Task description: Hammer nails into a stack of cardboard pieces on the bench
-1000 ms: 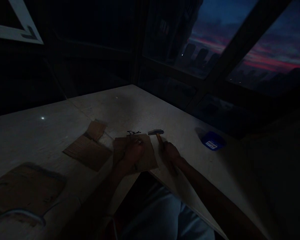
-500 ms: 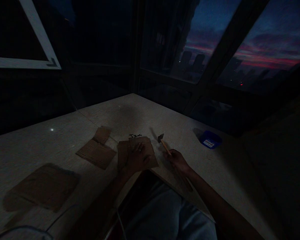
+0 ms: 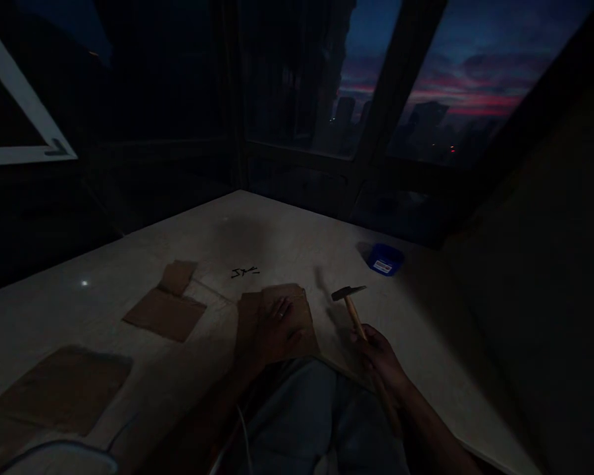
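Observation:
My left hand (image 3: 277, 333) lies flat, fingers stretched out, on a brown cardboard piece (image 3: 301, 316) near the front edge of the pale surface. Its palm hides part of the cardboard. To the right, my right hand (image 3: 379, 353) is wrapped around the wooden handle of a hammer (image 3: 350, 300), whose dark metal head points up and away from me, above the surface. Several small dark nails or screws (image 3: 245, 271) lie in a loose group just beyond the cardboard; the dim light hides their exact kind.
More cardboard pieces lie at the left: a small one (image 3: 177, 276), a middle one (image 3: 165, 311) and a large one (image 3: 64, 389). A blue plastic container (image 3: 386, 259) with a white label stands at the right. Dark windows border the surface. A cable (image 3: 59, 448) runs at lower left.
My right hand has raised the hammer and turned its head sideways. My left hand has drawn the cardboard towards me, away from the small dark pieces. The view has swung to the right.

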Available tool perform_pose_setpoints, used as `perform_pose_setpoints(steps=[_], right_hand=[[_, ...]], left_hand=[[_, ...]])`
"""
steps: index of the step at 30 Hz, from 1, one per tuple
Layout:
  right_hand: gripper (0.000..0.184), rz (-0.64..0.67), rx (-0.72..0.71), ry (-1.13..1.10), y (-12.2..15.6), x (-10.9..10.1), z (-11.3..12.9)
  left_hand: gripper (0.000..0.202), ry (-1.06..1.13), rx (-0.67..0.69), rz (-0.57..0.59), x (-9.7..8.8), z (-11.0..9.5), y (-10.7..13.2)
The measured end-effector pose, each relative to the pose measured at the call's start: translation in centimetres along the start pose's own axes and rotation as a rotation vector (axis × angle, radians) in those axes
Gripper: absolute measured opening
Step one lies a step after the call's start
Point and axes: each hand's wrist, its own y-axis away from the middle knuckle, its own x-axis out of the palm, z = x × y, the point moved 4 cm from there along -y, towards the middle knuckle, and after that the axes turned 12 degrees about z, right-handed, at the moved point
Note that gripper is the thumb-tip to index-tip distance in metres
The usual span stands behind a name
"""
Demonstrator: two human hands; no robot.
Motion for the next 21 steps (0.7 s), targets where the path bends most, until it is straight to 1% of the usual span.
perform_pose_setpoints(steps=[3,6,9,12,15,18,21], right_hand=[[0.048,-0.032,0.043,-0.112,1.4,-2.1,-1.3],[0.05,-0.072,0.04,-0.199,2.1,-4.3,-2.5],[0.049,-0.121,0.01,-0.263,2.3,-6.5,-3.5],[0.048,-0.143,-0.031,-0.337,2.0,-8.5,-3.9],[0.048,-0.145,-0.07,-0.408,1.1,-10.2,-3.8],[0.047,-0.139,-0.104,-0.476,-0.3,-11.5,-3.6],[0.046,-0.121,-0.135,-0.543,-1.9,-12.2,-3.6]], left_hand=[[0.067,0.0,0.087,0.016,0.9,-2.9,-2.0],[0.066,0.009,0.178,0.042,1.8,-6.2,-4.4],[0.067,0.009,0.264,0.07,2.8,-9.4,-6.8],[0.068,-0.02,0.33,0.106,3.8,-11.8,-8.7],[0.07,-0.071,0.369,0.098,4.5,-13.1,-9.6],[0.07,-0.123,0.387,0.083,4.7,-13.4,-9.8],[0.067,-0.145,0.395,0.079,4.4,-13.6,-9.9]])
